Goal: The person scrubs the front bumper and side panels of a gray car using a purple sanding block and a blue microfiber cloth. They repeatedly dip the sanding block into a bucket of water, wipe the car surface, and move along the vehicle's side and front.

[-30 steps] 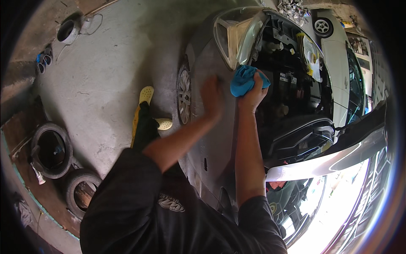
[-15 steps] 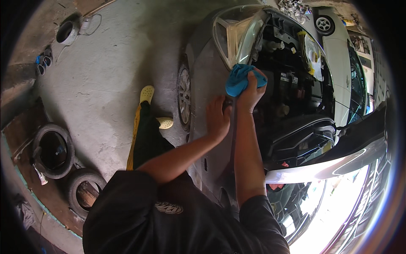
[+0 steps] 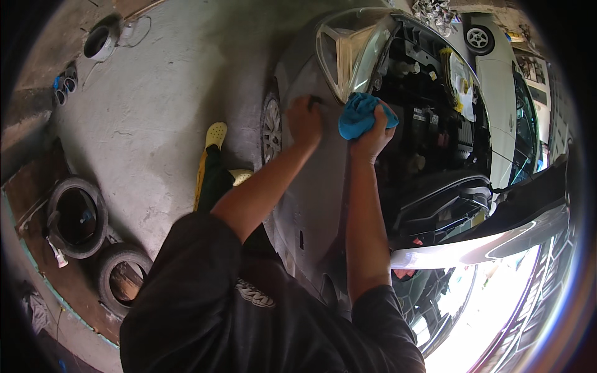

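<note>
My right hand (image 3: 373, 138) is closed round a bunched blue cloth (image 3: 359, 116). The cloth lies at the lower corner of the car's headlight (image 3: 348, 53), beside the uncovered engine bay. My left hand (image 3: 304, 123) rests lower on the dull grey fender (image 3: 311, 180), above the front wheel (image 3: 272, 127). Its fingers are curled against the panel around a small dark piece (image 3: 315, 99), mostly hidden, whose kind I cannot make out. Tan masking tape (image 3: 347, 59) borders the headlight.
The raised hood (image 3: 479, 245) slants along the right. A paper-like sheet with yellow (image 3: 459, 84) lies over the front of the engine bay (image 3: 429, 137). Beyond stands a pale car (image 3: 500, 105). Loose tires (image 3: 78, 217) lie at the left, and yellow clogs (image 3: 216, 133) are on my feet.
My left hand has moved up and to the left across the fender, toward the wheel arch, with the small dark piece. My right hand and the blue cloth have barely shifted.
</note>
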`<action>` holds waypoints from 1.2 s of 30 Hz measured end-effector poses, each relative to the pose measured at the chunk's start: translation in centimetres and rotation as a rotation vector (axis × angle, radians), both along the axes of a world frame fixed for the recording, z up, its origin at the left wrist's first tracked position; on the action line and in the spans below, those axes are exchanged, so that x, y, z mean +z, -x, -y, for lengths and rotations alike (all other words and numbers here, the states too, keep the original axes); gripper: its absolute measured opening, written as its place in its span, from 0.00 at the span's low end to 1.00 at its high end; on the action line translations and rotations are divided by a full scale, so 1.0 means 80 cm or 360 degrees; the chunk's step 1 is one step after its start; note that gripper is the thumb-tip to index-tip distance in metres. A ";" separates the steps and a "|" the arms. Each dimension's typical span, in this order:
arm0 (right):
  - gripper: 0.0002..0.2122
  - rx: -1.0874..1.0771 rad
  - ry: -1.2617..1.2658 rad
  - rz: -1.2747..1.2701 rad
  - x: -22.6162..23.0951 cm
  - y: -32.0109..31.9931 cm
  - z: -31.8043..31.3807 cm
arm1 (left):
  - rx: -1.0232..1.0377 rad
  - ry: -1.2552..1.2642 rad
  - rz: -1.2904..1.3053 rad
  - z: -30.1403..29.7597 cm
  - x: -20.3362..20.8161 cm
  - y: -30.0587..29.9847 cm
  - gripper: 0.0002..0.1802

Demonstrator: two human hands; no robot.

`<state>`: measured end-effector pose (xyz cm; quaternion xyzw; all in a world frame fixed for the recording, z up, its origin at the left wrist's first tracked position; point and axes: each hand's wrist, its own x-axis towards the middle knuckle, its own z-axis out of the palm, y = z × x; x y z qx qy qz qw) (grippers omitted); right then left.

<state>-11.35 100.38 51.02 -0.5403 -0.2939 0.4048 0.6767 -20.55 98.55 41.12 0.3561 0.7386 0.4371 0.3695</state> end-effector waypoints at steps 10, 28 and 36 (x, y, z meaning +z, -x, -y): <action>0.12 0.0017 0.0027 -0.0024 0.002 -0.006 0.001 | -0.0310 -0.0014 0.0020 0.021 0.019 0.002 0.16; 0.13 -0.0008 0.0127 0.0399 0.005 -0.012 0.006 | -0.0366 0.0100 0.0145 0.083 -0.061 -0.004 0.26; 0.14 0.0028 0.0132 0.0149 0.010 -0.006 0.004 | -0.0400 0.0049 -0.0015 0.224 -0.103 -0.021 0.26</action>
